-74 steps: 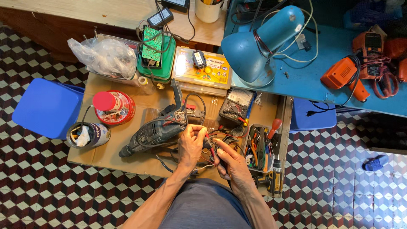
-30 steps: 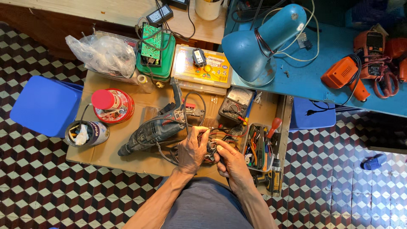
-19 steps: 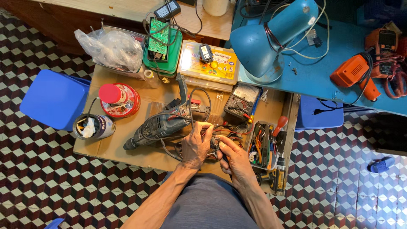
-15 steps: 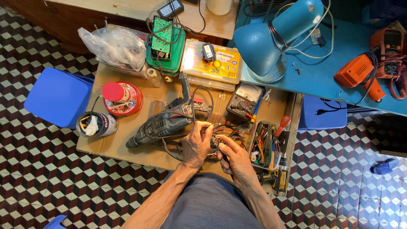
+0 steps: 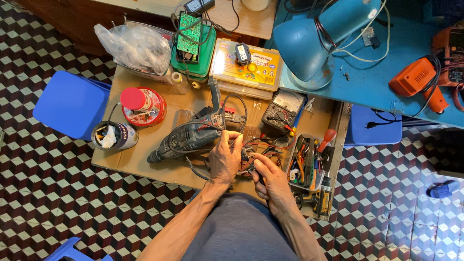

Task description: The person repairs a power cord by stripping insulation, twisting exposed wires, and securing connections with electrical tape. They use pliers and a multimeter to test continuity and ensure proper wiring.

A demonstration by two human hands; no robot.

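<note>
Both hands work at the near edge of the cardboard-covered bench (image 5: 145,166). The left hand (image 5: 225,159) is closed around a bundle of dark wires (image 5: 231,116) that loop up from the grey power drill (image 5: 186,137); the drill lies tilted, just beside that hand toward the bench middle. The right hand (image 5: 271,180) is pinched together on a small dark tool (image 5: 258,175), its tip touching the tangle of red and black leads (image 5: 263,147) between the 2 hands.

Open room is scarce: bare cardboard shows only along the near left edge and corner. A parts tray of tools (image 5: 306,162) crowds the right edge, with a multimeter (image 5: 284,107) behind it.

Along the far edge sit a flat yellow plastic case (image 5: 246,65) with a colourful printed lid, a green box (image 5: 193,53) carrying a circuit board, and a crumpled clear bag (image 5: 137,46) at the far left corner. Near the left edge stand a round red tin (image 5: 144,105) with a red cap and a small dark can (image 5: 115,136) with a banded label. A blue lamp (image 5: 314,41) overhangs the far right corner.
</note>
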